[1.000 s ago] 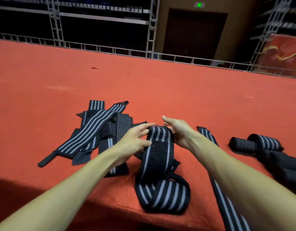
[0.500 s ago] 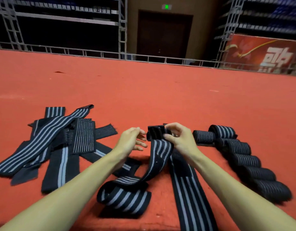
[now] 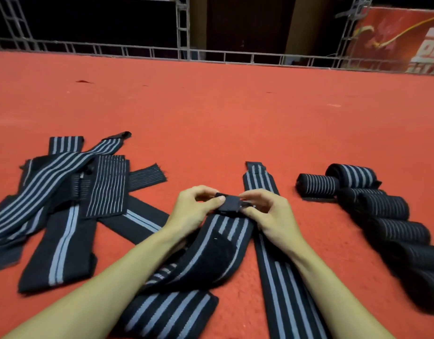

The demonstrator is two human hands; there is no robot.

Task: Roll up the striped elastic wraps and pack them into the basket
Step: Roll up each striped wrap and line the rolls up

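Left hand [image 3: 194, 211] and right hand [image 3: 267, 214], fingers curled, pinching the folded black end of 1 striped wrap [image 3: 211, 245] at centre, tail trailing toward 6 o'clock. Loose wraps [image 3: 71, 199] piled at 9 o'clock; rolled wraps [image 3: 382, 209] at 3 o'clock; 1 flat wrap [image 3: 279, 265] under the right wrist, on red carpet [image 3: 235, 118].

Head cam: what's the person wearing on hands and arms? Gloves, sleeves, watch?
Nothing visible. The left hand and right hand are bare: no gloves, no watch or wristband, no ring that I can make out. Both forearms are bare down to the frame's bottom edge; no sleeve shows.
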